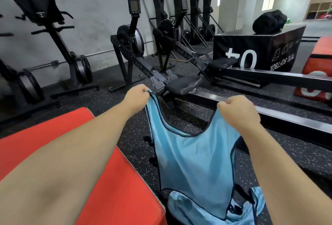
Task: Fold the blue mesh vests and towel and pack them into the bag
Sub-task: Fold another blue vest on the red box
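hands held out in front, left hand [136,94] and right hand [238,109] each gripping a shoulder strap of a blue mesh vest [192,162] hanging between them.

The side at 8 o'clock is blocked by a big red box [53,144]. From 12 to 3 o'clock the way is barred by a long black rowing machine [291,122]. The middle is filled by a held-up blue vest [188,162]. Open floor [133,138] is left between box and vest.
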